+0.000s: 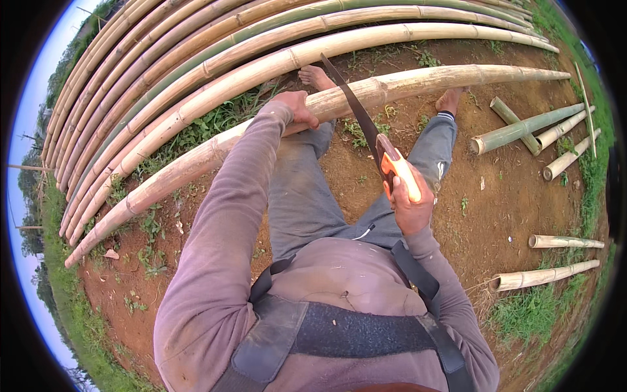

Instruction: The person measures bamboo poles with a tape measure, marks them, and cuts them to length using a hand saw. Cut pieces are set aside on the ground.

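On reddish-brown bare soil (486, 189), the right grip (415, 201) curls around the orange-and-white handle (400, 171) of a dark-bladed handsaw (367, 124), while the left grip (295, 108) clasps a long, pale-tan bamboo pole (418, 81) lying crosswise ahead of the person. The step in hand looks like cutting — or lining up a cut; the next move would call for a firm left hold and a straight stroke, clear of the bare feet (316, 77). Whether the teeth have bitten is hard to tell. The pole hides the left ankle and right toes; behind, a row of tan and green bamboo poles (228, 62) — cut off at the upper edge.
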The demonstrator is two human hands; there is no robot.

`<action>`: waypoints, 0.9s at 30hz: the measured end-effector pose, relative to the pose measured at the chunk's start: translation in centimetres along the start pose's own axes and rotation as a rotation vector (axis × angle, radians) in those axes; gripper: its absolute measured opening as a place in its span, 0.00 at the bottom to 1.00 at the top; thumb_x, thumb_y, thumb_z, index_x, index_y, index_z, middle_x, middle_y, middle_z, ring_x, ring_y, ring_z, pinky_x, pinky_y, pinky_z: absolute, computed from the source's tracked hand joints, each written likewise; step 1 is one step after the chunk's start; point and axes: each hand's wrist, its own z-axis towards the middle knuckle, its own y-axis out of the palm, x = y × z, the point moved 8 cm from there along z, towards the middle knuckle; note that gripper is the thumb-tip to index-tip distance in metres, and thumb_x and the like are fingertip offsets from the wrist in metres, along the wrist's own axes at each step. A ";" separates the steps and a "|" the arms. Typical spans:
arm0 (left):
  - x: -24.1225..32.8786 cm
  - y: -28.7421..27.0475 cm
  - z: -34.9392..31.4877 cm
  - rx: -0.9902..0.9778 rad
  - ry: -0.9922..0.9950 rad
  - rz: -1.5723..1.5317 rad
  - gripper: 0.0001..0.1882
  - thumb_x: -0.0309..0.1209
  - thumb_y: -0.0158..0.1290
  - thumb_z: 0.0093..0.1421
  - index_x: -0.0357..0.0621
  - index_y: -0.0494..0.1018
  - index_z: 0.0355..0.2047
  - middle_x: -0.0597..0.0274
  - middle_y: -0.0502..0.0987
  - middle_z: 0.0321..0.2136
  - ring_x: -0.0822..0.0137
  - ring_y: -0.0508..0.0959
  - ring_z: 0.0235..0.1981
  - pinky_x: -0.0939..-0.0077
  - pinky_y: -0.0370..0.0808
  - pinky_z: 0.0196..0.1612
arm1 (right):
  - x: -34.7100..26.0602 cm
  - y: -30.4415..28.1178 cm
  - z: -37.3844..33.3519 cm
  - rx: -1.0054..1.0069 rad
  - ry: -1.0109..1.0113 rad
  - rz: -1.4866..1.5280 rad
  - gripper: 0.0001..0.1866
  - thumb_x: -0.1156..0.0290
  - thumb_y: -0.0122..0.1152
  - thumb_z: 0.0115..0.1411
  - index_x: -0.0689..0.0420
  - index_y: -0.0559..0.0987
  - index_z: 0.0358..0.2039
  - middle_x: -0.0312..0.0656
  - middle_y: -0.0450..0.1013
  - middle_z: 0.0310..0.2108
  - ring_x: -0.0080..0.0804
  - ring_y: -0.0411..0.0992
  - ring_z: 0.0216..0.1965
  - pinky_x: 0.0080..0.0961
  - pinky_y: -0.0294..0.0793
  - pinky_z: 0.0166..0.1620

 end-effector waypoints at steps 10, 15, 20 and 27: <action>2.2 -0.7 -1.0 0.011 0.003 -0.052 0.48 0.54 0.72 0.38 0.43 0.76 0.59 0.44 0.81 0.53 0.48 0.80 0.57 0.60 0.74 0.61 | 0.0 5.2 11.2 -0.012 0.095 0.034 0.18 0.72 0.68 0.67 0.66 0.81 0.54 0.46 0.83 0.41 0.25 0.78 0.38 0.25 0.78 0.44; 0.2 -2.4 -0.8 -0.007 -0.023 -0.002 0.49 0.55 0.71 0.38 0.42 0.75 0.60 0.46 0.80 0.56 0.49 0.80 0.58 0.60 0.76 0.60 | -0.7 1.7 2.5 -0.026 -0.176 -0.137 0.20 0.73 0.63 0.69 0.68 0.78 0.59 0.47 0.81 0.51 0.28 0.80 0.47 0.26 0.80 0.50; 0.1 0.1 -0.2 -0.055 -0.010 -0.006 0.49 0.55 0.71 0.37 0.43 0.75 0.59 0.45 0.81 0.55 0.48 0.80 0.57 0.59 0.75 0.61 | -2.5 -7.2 -11.7 0.023 0.019 -0.039 0.26 0.72 0.60 0.70 0.72 0.69 0.64 0.54 0.76 0.58 0.36 0.79 0.55 0.30 0.83 0.54; -6.2 2.8 7.2 -0.129 0.144 -0.136 0.47 0.52 0.73 0.34 0.41 0.78 0.55 0.49 0.84 0.49 0.53 0.81 0.55 0.66 0.73 0.60 | -0.8 -11.1 -4.3 -0.058 0.227 -0.141 0.22 0.73 0.67 0.66 0.66 0.78 0.58 0.46 0.81 0.50 0.28 0.80 0.51 0.27 0.80 0.51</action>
